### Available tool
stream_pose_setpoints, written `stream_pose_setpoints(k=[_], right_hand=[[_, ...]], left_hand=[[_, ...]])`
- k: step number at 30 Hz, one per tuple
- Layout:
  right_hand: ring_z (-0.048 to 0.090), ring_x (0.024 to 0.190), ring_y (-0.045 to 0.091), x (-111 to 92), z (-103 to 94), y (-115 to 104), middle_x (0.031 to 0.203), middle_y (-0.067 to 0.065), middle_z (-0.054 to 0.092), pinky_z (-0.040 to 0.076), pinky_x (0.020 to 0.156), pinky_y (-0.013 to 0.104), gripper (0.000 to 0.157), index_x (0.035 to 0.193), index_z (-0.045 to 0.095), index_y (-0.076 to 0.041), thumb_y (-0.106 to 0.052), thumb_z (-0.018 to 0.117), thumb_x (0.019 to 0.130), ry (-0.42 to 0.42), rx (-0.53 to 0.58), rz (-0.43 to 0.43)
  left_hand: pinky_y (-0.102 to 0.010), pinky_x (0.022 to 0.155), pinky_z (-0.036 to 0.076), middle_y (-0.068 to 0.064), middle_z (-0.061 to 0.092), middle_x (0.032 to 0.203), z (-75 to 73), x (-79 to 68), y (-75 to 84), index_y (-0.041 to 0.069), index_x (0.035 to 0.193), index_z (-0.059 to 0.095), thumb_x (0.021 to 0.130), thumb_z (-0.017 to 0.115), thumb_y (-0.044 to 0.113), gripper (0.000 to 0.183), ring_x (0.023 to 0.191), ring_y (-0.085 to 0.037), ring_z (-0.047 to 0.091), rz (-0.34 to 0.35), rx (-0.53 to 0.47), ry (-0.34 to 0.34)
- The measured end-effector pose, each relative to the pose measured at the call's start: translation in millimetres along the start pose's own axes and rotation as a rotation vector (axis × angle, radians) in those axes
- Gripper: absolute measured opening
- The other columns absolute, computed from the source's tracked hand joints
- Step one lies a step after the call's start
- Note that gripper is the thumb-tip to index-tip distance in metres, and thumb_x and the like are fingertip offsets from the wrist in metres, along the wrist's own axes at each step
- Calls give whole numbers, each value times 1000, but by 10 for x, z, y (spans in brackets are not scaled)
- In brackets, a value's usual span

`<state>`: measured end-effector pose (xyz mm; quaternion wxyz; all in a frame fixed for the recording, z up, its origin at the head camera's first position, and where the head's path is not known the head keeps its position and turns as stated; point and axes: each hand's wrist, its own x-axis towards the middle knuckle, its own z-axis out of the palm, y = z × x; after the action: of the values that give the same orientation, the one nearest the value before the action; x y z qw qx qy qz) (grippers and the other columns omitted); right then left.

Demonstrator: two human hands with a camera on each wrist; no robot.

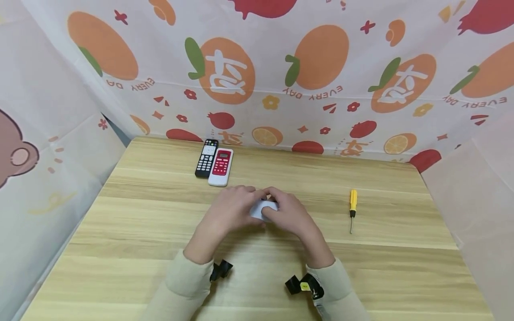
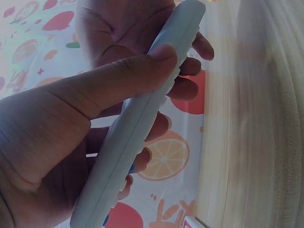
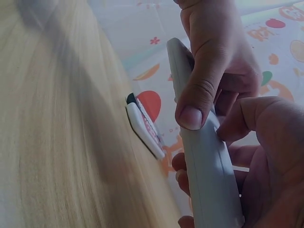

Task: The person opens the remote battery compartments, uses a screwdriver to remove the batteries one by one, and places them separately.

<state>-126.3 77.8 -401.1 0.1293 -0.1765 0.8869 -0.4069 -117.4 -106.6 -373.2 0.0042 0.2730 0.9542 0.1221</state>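
Note:
Both hands hold one pale grey-white remote control (image 1: 257, 210) above the middle of the table. My left hand (image 1: 229, 207) grips it, its thumb lying across the casing in the left wrist view, fingers curled behind. From the other side my right hand (image 1: 292, 214) holds the same remote control (image 3: 209, 166), thumb against its casing. Raised buttons show along the far edge of the remote control (image 2: 137, 114) in the left wrist view. Its plain casing faces the wrist cameras, and its button face is mostly hidden.
Behind the left hand lie a black remote control (image 1: 205, 162) and a white one with a red panel (image 1: 218, 178), side by side. A yellow-handled screwdriver (image 1: 353, 203) lies to the right on the wooden table (image 1: 401, 267). Fruit-print cloth (image 1: 273, 58) hangs behind the table.

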Motion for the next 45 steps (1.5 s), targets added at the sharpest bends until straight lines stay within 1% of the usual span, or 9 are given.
stream_pose_setpoints(k=[5,13,19,23,27,31,35,40,45], right_hand=[[63,82,17,-11,-21,2,102,2,69,52,71,33,34,121,63,-22,-21,58,87,0,43,-10],[62,82,17,-45,-86,-23,93,-3,65,52,70,32,37,122,62,-22,-17,59,85,16,84,-41],[62,95,16,-67,-140,-1,106,-1,65,52,83,35,42,124,53,-15,-10,64,84,43,176,-84],[58,103,18,-92,-202,26,108,3,61,49,89,41,27,107,58,-14,-6,64,81,81,219,-162],[56,102,20,-132,-274,7,102,0,61,49,84,41,13,89,62,-17,-5,62,82,58,241,-205],[58,101,22,-127,-340,14,103,3,65,49,85,42,7,90,62,-12,-6,62,88,62,311,-202],[61,90,21,-85,-436,80,100,3,66,53,78,36,4,95,64,-12,-14,67,94,181,337,-204],[59,82,22,-100,-550,315,94,5,65,52,66,26,15,99,66,-11,-22,73,92,363,310,-140],[60,77,18,-250,-605,664,86,1,65,51,63,26,16,93,66,-16,-30,75,90,334,163,12]], left_hand=[[-34,71,52,1,71,99,0,-5,-4,24,134,62,69,89,48,75,82,-16,64,1,-18,1],[-33,71,51,3,71,100,-12,-17,5,22,128,66,69,87,52,69,82,-15,63,-21,-41,-3],[-32,70,50,2,72,100,-24,-12,-7,20,115,69,68,89,51,60,80,-14,62,-28,-74,7],[-32,69,49,3,72,102,-35,-8,-28,21,115,69,67,90,49,60,80,-13,61,-57,-104,15],[-31,69,49,3,72,101,-33,6,-33,21,115,68,68,88,51,59,80,-12,61,-63,-100,9],[-31,69,48,3,71,99,-19,34,-27,20,116,68,70,87,52,59,78,-13,60,-68,-94,-6],[-32,69,47,3,71,99,8,80,-32,20,117,68,70,87,53,60,76,-13,58,-78,-99,-18],[-34,73,48,3,71,100,63,115,-35,21,115,67,69,87,53,59,79,-13,58,-91,-109,-45],[-35,76,48,4,70,101,127,115,-25,22,113,67,67,88,54,59,81,-14,58,-102,-115,-85]])
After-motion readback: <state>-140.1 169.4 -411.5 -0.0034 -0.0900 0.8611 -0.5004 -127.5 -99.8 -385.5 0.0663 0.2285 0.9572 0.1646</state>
